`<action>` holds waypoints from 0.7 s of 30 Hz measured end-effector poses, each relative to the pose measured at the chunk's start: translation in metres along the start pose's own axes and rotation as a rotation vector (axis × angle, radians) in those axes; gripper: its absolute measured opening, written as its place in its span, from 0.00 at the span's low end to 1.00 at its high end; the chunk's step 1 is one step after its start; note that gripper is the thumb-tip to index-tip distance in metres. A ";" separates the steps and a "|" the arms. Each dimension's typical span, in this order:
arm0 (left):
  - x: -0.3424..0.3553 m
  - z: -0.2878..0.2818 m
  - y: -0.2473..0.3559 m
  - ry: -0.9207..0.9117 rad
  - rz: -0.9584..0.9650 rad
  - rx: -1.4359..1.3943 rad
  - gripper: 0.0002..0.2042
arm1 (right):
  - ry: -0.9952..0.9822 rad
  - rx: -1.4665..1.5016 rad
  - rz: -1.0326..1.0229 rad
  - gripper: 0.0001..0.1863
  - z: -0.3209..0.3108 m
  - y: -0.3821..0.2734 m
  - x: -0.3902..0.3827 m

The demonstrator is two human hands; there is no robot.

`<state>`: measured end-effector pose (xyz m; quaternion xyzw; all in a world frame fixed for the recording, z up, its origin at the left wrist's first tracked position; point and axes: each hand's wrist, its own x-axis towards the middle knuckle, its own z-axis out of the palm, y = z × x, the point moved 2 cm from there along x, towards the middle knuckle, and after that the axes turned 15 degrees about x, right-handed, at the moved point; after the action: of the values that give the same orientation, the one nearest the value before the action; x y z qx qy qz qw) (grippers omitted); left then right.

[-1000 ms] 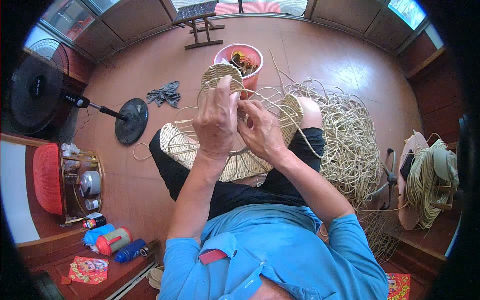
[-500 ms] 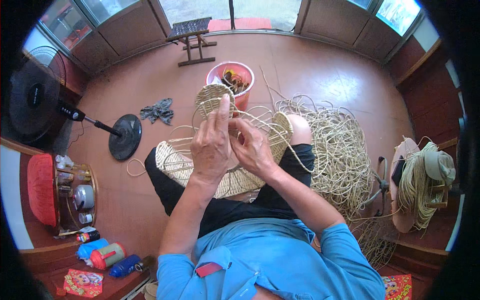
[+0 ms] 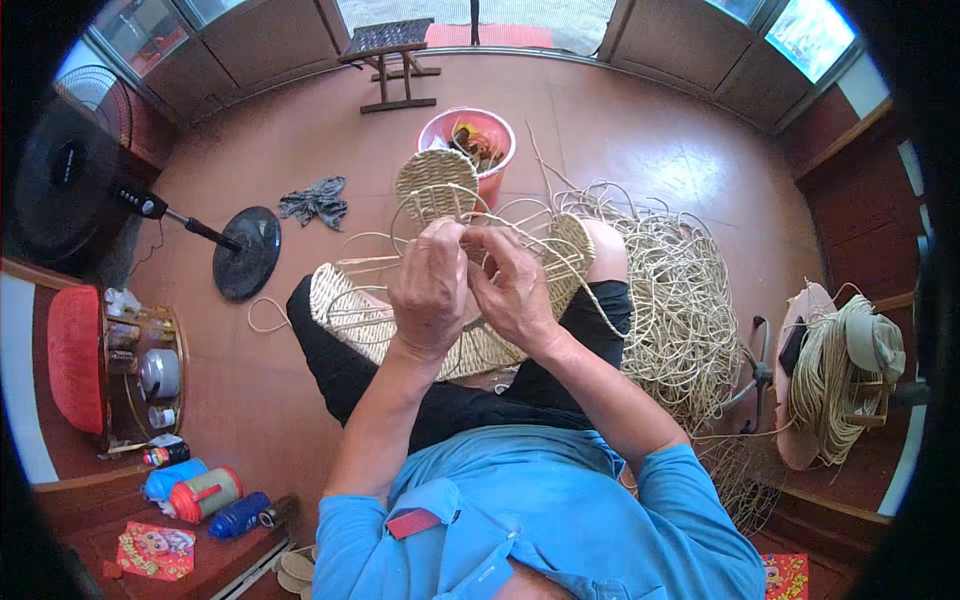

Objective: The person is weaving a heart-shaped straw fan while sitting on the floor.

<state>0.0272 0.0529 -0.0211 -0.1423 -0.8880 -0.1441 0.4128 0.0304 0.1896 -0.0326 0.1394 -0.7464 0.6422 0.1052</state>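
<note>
A woven straw-cord piece (image 3: pixel 345 315) curves across my lap, pale and thick, with a rounded lobe (image 3: pixel 437 180) standing up beyond my hands and another rounded end (image 3: pixel 580 240) by my right knee. Loops of loose cord arch between these parts. My left hand (image 3: pixel 430 290) is closed, its fingers curled at the cords below the upright lobe. Close against it, my right hand (image 3: pixel 508 285) pinches with bent thumb and forefinger at the same cords. The exact spot gripped is partly hidden by the fingers.
A large heap of loose straw cord (image 3: pixel 685 310) lies right of my legs. Ahead stand a red bucket (image 3: pixel 488 190) and a small stool (image 3: pixel 395 70). A floor fan (image 3: pixel 245 252) and grey rag (image 3: pixel 315 200) are left; a cord coil (image 3: pixel 830 380) hangs right.
My left hand's raised forefinger has folded down, and that hand has drawn in closer to the right one. The upright lobe shows more fully. The whole view has shifted slightly.
</note>
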 end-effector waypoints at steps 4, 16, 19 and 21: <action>0.000 -0.001 0.007 0.029 -0.063 -0.009 0.14 | 0.010 0.001 -0.022 0.19 0.001 0.006 -0.002; -0.020 -0.007 0.002 -0.055 -0.471 -0.499 0.10 | 0.044 0.005 -0.064 0.21 0.005 0.010 -0.002; -0.008 -0.012 -0.003 -0.199 -0.806 -1.055 0.08 | 0.025 0.016 -0.014 0.23 0.005 0.007 -0.003; -0.005 -0.016 -0.011 -0.377 -0.895 -1.496 0.09 | 0.039 -0.033 -0.090 0.24 0.005 0.008 -0.005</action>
<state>0.0369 0.0365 -0.0165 -0.0359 -0.5871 -0.8079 -0.0358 0.0329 0.1864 -0.0423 0.1585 -0.7477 0.6270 0.1506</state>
